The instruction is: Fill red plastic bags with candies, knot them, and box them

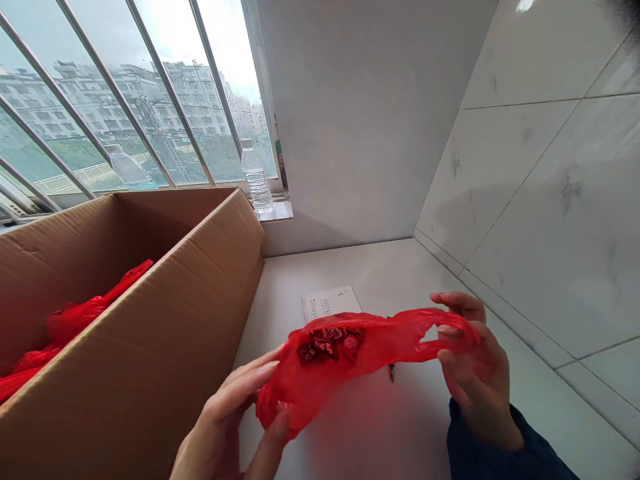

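Observation:
A thin red plastic bag (330,387) is stretched sideways between my two hands, above the white table. Through its open mouth several small wrapped pieces (330,341), dark red with printed patterns, can be seen inside; they look like candies. My left hand (240,413) grips the bag's left end, thumb in front and fingers behind. At the other end, my right hand (475,360) has its fingers in and around the handle loop. Behind the bag lies a white sheet with handwriting (333,301), partly covered by it. The tip of a pen (392,373) pokes out below the bag.
A large open cardboard box (200,300) stands at my left, with red plastic bags (90,320) inside. Clear bottles stand by the barred window, one (256,177) on the sill. A grey wall and a marbled tile wall (550,200) bound the white table (390,267).

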### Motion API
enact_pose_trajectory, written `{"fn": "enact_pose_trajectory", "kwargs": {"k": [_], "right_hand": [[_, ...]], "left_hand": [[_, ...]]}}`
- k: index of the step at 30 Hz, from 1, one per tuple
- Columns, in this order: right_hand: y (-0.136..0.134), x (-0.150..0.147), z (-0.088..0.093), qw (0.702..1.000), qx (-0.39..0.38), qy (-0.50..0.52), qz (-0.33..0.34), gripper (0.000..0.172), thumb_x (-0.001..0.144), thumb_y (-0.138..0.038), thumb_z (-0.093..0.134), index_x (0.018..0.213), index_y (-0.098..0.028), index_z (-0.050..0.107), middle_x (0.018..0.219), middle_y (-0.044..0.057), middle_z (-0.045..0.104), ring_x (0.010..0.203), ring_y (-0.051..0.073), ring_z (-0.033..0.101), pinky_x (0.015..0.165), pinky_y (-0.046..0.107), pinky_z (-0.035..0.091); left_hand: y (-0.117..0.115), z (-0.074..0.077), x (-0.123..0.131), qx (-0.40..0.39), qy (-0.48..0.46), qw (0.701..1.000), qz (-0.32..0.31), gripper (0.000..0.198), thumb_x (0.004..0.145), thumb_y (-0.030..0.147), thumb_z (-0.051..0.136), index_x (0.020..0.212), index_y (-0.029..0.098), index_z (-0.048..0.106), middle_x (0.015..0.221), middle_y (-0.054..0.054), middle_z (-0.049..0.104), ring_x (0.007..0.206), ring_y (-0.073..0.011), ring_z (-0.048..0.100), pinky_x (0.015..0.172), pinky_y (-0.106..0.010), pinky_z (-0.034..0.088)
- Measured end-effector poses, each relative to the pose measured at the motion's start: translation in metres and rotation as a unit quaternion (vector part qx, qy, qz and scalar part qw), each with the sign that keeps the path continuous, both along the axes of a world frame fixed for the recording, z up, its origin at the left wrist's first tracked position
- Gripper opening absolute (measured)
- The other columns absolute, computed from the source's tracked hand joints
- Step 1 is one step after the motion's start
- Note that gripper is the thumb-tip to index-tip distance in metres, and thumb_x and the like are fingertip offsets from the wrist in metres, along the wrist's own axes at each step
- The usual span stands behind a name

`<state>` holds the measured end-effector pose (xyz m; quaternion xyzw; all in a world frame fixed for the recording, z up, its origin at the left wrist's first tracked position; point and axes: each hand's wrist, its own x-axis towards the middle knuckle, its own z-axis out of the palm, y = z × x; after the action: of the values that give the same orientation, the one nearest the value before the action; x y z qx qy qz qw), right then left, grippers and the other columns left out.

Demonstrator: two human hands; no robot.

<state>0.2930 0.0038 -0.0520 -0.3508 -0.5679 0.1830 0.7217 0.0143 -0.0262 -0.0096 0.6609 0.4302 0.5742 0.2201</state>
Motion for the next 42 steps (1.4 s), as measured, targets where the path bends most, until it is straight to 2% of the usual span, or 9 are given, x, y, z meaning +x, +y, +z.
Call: {"fn": "enact_pose_trajectory", "kwargs": {"k": [7,10,13,18,22,28,31,34,42], "right_hand": [[-0.001,-0.004,-0.001,0.994,-0.026,-0.004,0.104,0.024,0.092,-0.038,0.064,0.115,-0.034,0.062,0.128,0.010,0.053,0.133,0.036,0.045,0.105,0.063,0.045],[0.002,-0.009,-0.005,0.991,-0.024,-0.009,0.133,0.030,0.092,-0.039,0.066,0.121,-0.036,0.059,0.119,0.008,0.061,0.126,0.032,0.053,0.108,0.062,0.043],[0.004,-0.022,-0.009,0.982,-0.067,0.001,0.175,0.041,0.090,-0.045,0.068,0.127,-0.037,0.053,0.119,0.007,0.062,0.111,0.028,0.062,0.103,0.054,0.049],[0.010,-0.054,-0.011,0.972,-0.114,-0.126,0.160,0.083,0.070,-0.067,0.078,0.136,-0.028,0.046,0.126,0.012,0.052,0.116,0.032,0.056,0.100,0.048,0.050],[0.014,-0.068,-0.013,0.969,-0.135,-0.162,0.128,0.037,0.095,-0.054,0.052,0.113,-0.025,0.064,0.122,0.011,0.051,0.119,0.028,0.053,0.103,0.043,0.047],[0.021,-0.062,-0.017,0.958,-0.206,-0.016,0.198,0.043,0.104,-0.049,0.035,0.086,-0.023,0.065,0.084,0.002,0.056,0.074,0.016,0.058,0.073,0.031,0.052],[0.025,-0.053,-0.017,0.928,-0.231,-0.018,0.291,0.033,0.100,-0.049,0.048,0.088,-0.023,0.063,0.066,-0.004,0.053,0.055,0.012,0.050,0.054,0.024,0.044],[0.027,-0.048,-0.018,0.921,-0.235,-0.036,0.309,0.027,0.090,-0.039,0.069,0.109,-0.025,0.058,0.076,-0.003,0.067,0.068,0.014,0.061,0.066,0.026,0.050],[0.031,-0.033,-0.017,0.973,-0.118,-0.116,0.160,0.015,0.084,-0.028,0.076,0.095,-0.026,0.066,0.103,0.003,0.064,0.094,0.018,0.064,0.080,0.031,0.053]], "left_hand": [[0.020,-0.031,-0.009,0.066,0.099,0.992,-0.027,0.112,0.068,0.067,0.077,0.158,0.036,0.017,0.162,-0.014,0.025,0.139,-0.0423,0.039,0.104,-0.059,0.049],[0.028,-0.033,0.000,-0.002,0.166,0.985,-0.048,0.096,0.085,0.049,0.071,0.159,0.032,0.012,0.165,-0.013,0.019,0.148,-0.0380,0.027,0.111,-0.056,0.042],[0.042,-0.025,0.013,0.015,0.223,0.968,-0.113,0.053,0.098,0.028,0.054,0.148,0.030,0.039,0.154,-0.010,0.042,0.145,-0.0288,0.035,0.118,-0.053,0.032],[0.060,-0.022,0.045,0.033,0.291,0.927,-0.235,0.024,0.099,0.023,0.039,0.099,0.022,0.063,0.088,-0.004,0.069,0.087,-0.0199,0.067,0.110,-0.048,0.041],[0.061,-0.035,0.060,0.014,0.312,0.917,-0.249,0.027,0.097,0.022,0.040,0.076,0.020,0.056,0.073,-0.003,0.066,0.071,-0.0187,0.061,0.092,-0.045,0.050],[0.072,-0.039,0.046,-0.233,0.098,0.908,-0.335,0.021,0.095,0.035,0.055,0.082,0.019,0.056,0.077,-0.001,0.060,0.066,-0.0140,0.054,0.059,-0.025,0.045],[0.080,-0.037,0.040,-0.325,-0.035,0.879,-0.348,0.018,0.091,0.037,0.063,0.094,0.020,0.058,0.082,-0.001,0.061,0.068,-0.0129,0.057,0.060,-0.023,0.044],[0.083,-0.034,0.037,-0.374,-0.093,0.856,-0.345,0.022,0.088,0.037,0.068,0.098,0.022,0.055,0.090,-0.001,0.062,0.076,-0.0131,0.060,0.068,-0.023,0.046],[0.081,-0.027,0.037,-0.305,-0.068,0.895,-0.318,0.031,0.089,0.038,0.069,0.113,0.020,0.059,0.113,-0.007,0.065,0.100,-0.0193,0.061,0.086,-0.029,0.049]]}}
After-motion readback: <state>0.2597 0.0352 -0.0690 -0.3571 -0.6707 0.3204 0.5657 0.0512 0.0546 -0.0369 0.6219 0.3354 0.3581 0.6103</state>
